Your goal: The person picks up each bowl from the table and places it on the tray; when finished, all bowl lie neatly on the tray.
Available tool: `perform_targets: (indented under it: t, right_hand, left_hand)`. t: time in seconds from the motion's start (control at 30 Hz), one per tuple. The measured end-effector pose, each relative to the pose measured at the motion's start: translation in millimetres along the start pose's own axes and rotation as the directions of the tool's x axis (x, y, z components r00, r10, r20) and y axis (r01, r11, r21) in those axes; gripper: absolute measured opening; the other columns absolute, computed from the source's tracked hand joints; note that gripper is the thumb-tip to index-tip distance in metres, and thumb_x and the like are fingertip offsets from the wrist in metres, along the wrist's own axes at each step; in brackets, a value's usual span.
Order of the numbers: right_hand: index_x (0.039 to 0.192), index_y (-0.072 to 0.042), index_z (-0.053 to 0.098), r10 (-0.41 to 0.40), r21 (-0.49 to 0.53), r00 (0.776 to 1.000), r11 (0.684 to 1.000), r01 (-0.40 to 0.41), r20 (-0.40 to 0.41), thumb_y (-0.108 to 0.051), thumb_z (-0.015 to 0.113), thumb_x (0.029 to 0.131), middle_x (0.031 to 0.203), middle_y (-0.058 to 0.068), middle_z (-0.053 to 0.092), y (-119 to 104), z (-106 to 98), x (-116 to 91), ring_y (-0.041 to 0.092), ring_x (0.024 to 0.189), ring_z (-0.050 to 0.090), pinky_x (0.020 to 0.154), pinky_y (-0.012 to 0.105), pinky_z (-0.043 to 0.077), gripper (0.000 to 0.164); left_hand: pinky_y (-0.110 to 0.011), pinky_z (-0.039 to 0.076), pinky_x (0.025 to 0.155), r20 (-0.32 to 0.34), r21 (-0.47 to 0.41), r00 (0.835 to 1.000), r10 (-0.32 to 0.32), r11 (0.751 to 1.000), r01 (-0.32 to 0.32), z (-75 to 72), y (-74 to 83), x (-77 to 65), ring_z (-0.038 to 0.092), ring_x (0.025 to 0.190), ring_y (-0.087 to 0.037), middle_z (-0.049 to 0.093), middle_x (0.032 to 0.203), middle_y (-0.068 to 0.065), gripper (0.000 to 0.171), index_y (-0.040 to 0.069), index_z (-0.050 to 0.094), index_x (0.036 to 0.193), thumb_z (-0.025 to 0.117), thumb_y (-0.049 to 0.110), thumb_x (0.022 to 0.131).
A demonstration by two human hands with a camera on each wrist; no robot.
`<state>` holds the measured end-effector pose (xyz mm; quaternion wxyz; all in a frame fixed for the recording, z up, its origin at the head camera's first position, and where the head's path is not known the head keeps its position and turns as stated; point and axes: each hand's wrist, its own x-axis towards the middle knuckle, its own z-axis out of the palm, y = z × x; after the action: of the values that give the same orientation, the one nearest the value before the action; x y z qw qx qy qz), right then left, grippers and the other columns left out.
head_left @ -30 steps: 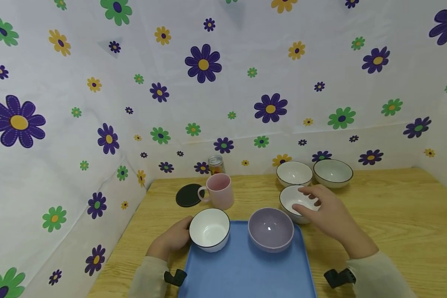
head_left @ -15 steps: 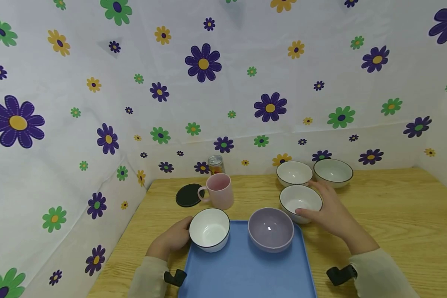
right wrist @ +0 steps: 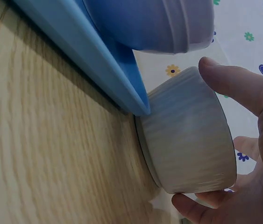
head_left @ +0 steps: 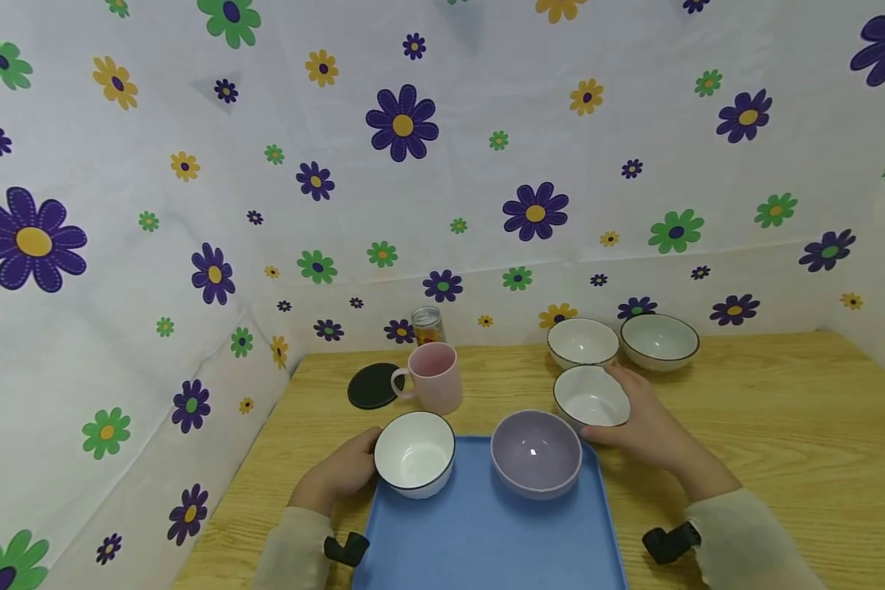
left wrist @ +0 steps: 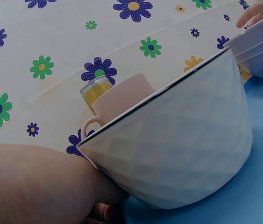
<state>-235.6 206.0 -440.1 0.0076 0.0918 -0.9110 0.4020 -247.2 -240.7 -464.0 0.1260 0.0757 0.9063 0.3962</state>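
A white bowl with diamond facets and a thin dark rim (head_left: 415,451) sits upright over the far left corner of the smooth blue tray (head_left: 487,541). Near it, a glossy lavender bowl (head_left: 536,451) stands by the far edge. Just past the far right corner, a finely ribbed white bowl (head_left: 586,397) stands on the wood-grained table (head_left: 782,426); whether it touches the tray is hard to tell.

A strip of blue separates the two tray bowls, a broader stretch runs toward the person, and wood spreads widely rightward.

The right hand (head_left: 645,426) grips the ribbed bowl, moderately spread, thumb at the near rim (fingers wrap the opposite side). The left hand (head_left: 348,467) lies against the faceted bowl's left side; its fingertips are hidden, so its grip cannot be told.
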Motion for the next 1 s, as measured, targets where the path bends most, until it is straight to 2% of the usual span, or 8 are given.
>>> perform_targets:
  t: [0.3,0.5,0.67,0.8,0.9,1.0]
  right_hand:
    - [0.157,0.002,0.016,0.049,0.016,0.999,0.999,-0.049,0.009,-0.048,0.084,0.078,0.156,0.035,0.018,2.0,5.6,2.8,0.056,0.136,0.03,0.103,0.074,0.031,0.115]
    - [0.157,0.002,0.016,0.023,0.004,1.0,1.0,-0.023,0.013,-0.046,0.084,0.078,0.158,0.037,0.009,0.6,8.0,3.6,0.06,0.138,0.025,0.102,0.076,0.03,0.116]
    - [0.158,0.0,0.014,0.034,0.005,0.999,0.999,-0.034,0.013,-0.047,0.084,0.078,0.16,0.036,0.007,1.8,8.4,5.8,0.061,0.139,0.022,0.103,0.077,0.027,0.117]
    - [0.158,0.0,0.017,0.032,0.023,0.999,0.999,-0.032,-0.012,-0.048,0.084,0.077,0.158,0.034,0.015,3.6,9.2,8.1,0.056,0.138,0.028,0.103,0.075,0.03,0.116]
    - [0.157,-0.001,0.019,0.038,0.02,0.999,0.999,-0.037,-0.034,-0.049,0.086,0.075,0.152,0.033,0.024,4.6,9.8,8.4,0.053,0.132,0.037,0.1,0.073,0.037,0.116]
    - [0.158,-0.003,0.018,0.059,0.006,0.998,0.998,-0.059,-0.037,-0.051,0.086,0.073,0.146,0.034,0.025,4.9,9.4,6.8,0.052,0.124,0.042,0.095,0.072,0.042,0.119]
  left_hand:
    - [-0.059,0.036,0.109,-0.004,0.018,1.0,-0.003,1.0,0.003,-0.4,1.2,0.2,0.053,0.125,-0.032,0.062,0.128,-0.01,0.026,0.01,0.062,0.123,0.05,0.008,0.101]
    - [-0.06,0.036,0.11,0.0,0.022,1.0,0.0,1.0,0.0,-0.2,0.7,1.0,0.052,0.129,-0.034,0.061,0.131,-0.011,0.028,0.009,0.061,0.126,0.05,0.01,0.101]
    - [-0.06,0.036,0.11,0.003,0.017,1.0,-0.001,1.0,0.001,-0.4,0.8,2.0,0.052,0.129,-0.034,0.061,0.132,-0.011,0.029,0.009,0.061,0.127,0.05,0.01,0.101]
    - [-0.06,0.036,0.109,0.002,0.022,1.0,-0.006,1.0,0.006,-0.4,0.3,2.7,0.053,0.127,-0.033,0.061,0.13,-0.011,0.028,0.01,0.061,0.126,0.05,0.009,0.101]
    - [-0.059,0.037,0.109,0.002,0.027,1.0,-0.012,1.0,0.012,-0.3,-0.6,3.5,0.053,0.126,-0.032,0.061,0.129,-0.01,0.027,0.011,0.061,0.125,0.049,0.01,0.101]
    - [-0.06,0.037,0.109,0.002,0.035,1.0,-0.011,0.999,0.011,-0.4,-1.3,4.0,0.053,0.126,-0.033,0.062,0.129,-0.01,0.026,0.011,0.061,0.125,0.049,0.011,0.101]
